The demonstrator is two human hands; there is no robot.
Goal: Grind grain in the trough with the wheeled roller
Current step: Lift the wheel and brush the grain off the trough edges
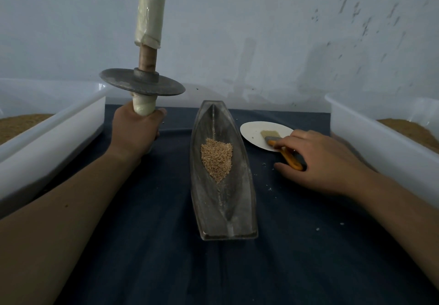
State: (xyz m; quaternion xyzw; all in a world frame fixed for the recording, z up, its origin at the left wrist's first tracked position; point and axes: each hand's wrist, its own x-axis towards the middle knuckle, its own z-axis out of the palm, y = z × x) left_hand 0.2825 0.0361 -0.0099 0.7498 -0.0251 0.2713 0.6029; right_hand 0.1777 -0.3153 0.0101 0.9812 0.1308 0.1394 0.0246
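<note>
Bench (308, 245) under dark cloth, left bin (59, 128) and right bin (370, 133) flanking. Trough (240, 209) centre, lengthwise away from me. Wheeled roller (123, 81) stands upright left of the trough, clear of it. My left hand (135, 133) has its fingers wrapped round the lower handle. Right hand (325, 159) rests on the brush (291, 159), fingers loose, no clear grip. Bristles on the plate (254, 130). Grain (216, 159) heaped mid-trough, looks unground. I'd leave the brush, tip the axle level, hold both handles, seat the wheel in the groove.
</note>
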